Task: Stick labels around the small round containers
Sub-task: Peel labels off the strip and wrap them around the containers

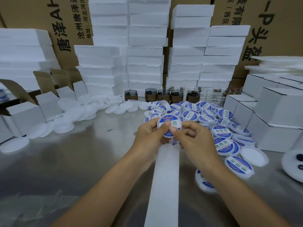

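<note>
**A:** Largest first, then: what fills the back of the view?

**B:** Printed cardboard cartons (70,25) behind stacks of white foam blocks (146,46); below them the steel surface (68,161); white folded boxes (278,115) on the right; a heap of labelled round containers (211,118) beside those boxes, and plain white lids (77,112) spread out on the left.

**A:** And the container being worked on?

**B:** The small round container (175,122) is held above the surface at the middle of the view, its printed face tilted toward the camera; the left hand (150,136) grips it from the left with its fingers curled around the rim and the thumb on the face; the right hand (196,138) closes on it from the right, thumb also pressed on the face; a white backing strip (164,185) trails from under the hands toward the camera.

**A:** What could go wrong from here?

**B:** Probably a crooked or creased side label, if the container turns unevenly under the thumbs; the slack strip could also drag and pull the label off line; a loose grip might drop the container into the heap.

**A:** What can't be made out?

**B:** The container's side wall and any label on it sit behind the fingers; where the strip ends is cut off; the dark cups (177,95) at the back are too blurred to name further.
</note>
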Tool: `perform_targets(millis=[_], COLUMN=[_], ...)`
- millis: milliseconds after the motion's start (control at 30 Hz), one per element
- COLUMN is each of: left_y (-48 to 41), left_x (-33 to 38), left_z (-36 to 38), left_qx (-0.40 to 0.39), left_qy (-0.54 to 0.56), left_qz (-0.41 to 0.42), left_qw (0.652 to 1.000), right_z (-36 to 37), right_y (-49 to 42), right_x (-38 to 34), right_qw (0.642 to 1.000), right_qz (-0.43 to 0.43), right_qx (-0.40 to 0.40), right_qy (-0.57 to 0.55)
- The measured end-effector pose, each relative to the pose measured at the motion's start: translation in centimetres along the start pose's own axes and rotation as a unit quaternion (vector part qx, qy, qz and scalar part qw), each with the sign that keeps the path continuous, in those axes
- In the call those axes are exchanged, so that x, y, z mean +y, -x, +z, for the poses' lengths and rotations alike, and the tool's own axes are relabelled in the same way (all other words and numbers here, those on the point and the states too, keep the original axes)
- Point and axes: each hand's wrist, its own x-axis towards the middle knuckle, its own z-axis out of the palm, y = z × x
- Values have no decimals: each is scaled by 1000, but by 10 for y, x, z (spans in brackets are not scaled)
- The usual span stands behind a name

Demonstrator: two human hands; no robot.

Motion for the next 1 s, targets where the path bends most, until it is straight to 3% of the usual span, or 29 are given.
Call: perform_targets(millis=[367, 633, 800, 1000], left_y=[2, 4, 0, -2], left_x=[-1, -2, 1, 3], left_z=[1, 2, 1, -3], left_qx=[-21, -30, 29, 66], left_qy=[-99, -125, -115, -87], left_qz=[22, 18, 10, 25], left_qw=[995, 992, 993, 994], right_z=[-2, -4, -5, -1], right_y=[0, 0, -1, 1], right_x=[-1, -3, -2, 0], right_qw=[996, 995, 994, 997], right_qz=[22, 8, -10, -33], right_qx=[76, 83, 101, 12], right_qy=[39, 50, 45, 72])
